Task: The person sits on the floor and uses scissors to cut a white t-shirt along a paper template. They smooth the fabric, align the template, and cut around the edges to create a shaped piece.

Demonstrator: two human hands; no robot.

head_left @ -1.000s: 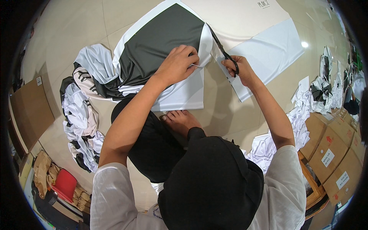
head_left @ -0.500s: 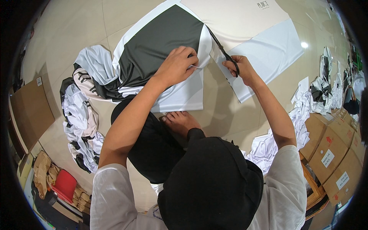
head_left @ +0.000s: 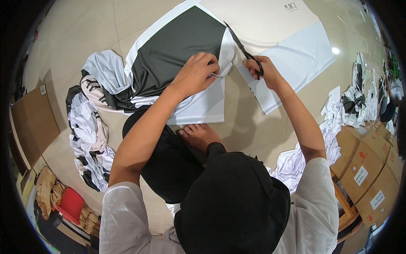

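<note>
My right hand (head_left: 261, 71) grips the handles of long black scissors (head_left: 242, 47). Their blades point up and to the left, at the border between the two spread pieces of fabric. With pinched fingers my left hand (head_left: 198, 73) holds the cut edge of the dark green fabric with white borders (head_left: 171, 44). That piece lies over the floor to the left of the blades. On their right spreads a pale pink and white fabric (head_left: 292, 51), its near corner pointing toward me. Whether the blades are closed on cloth at the tip is hard to make out.
Crumpled fabric in white, pink and black (head_left: 86, 122) is heaped at the left. White scraps (head_left: 296, 163) lie at the right beside stacked cardboard boxes (head_left: 363, 169). A flat cardboard sheet (head_left: 36, 122) leans at far left. My bare foot (head_left: 201, 134) rests on the tiled floor.
My right hand has shifted slightly up and left with the scissors, and the blade tip sits a little farther along the fabric. My left hand has barely moved.
</note>
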